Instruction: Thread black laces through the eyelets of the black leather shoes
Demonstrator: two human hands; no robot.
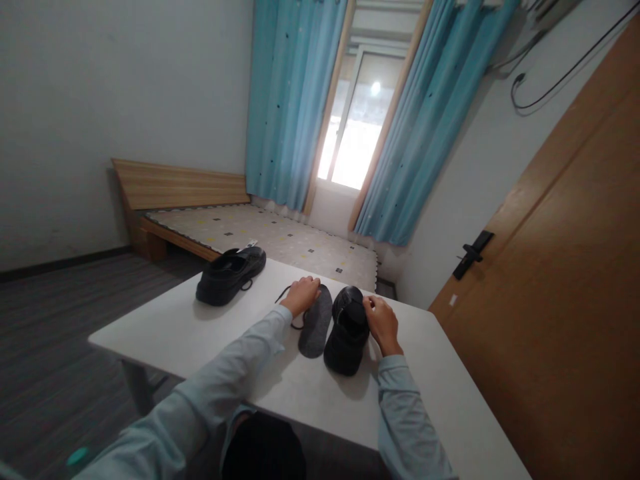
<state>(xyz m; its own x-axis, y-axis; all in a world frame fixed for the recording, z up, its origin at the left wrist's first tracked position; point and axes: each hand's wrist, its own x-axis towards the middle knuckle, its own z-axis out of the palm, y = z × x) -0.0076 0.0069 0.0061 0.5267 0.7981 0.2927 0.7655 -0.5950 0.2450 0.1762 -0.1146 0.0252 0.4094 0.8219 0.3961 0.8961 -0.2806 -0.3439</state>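
Observation:
Two black shoes and a grey insole are on the white table (pixel 190 340). My left hand (pixel 303 295) has its fingers bent over the upper left edge of the insole (pixel 316 327), which lies flat. A black shoelace (pixel 297 327) shows on both sides of that hand; whether the fingers also touch it is hidden. Just right of the insole, the nearer black shoe (pixel 345 350) rests upright with its heel toward me. My right hand (pixel 383 323) is closed on the right side of this shoe near its opening. The other black shoe (pixel 227 280) stands apart at the table's far left.
Beyond the table is a low wooden bed with a patterned mattress (pixel 280 233). Blue curtains (pixel 295 100) hang beside a bright window (pixel 355 127). A brown door (pixel 560 267) with a black handle (pixel 473 255) is at the right. My knee (pixel 265 447) is below the table's front edge.

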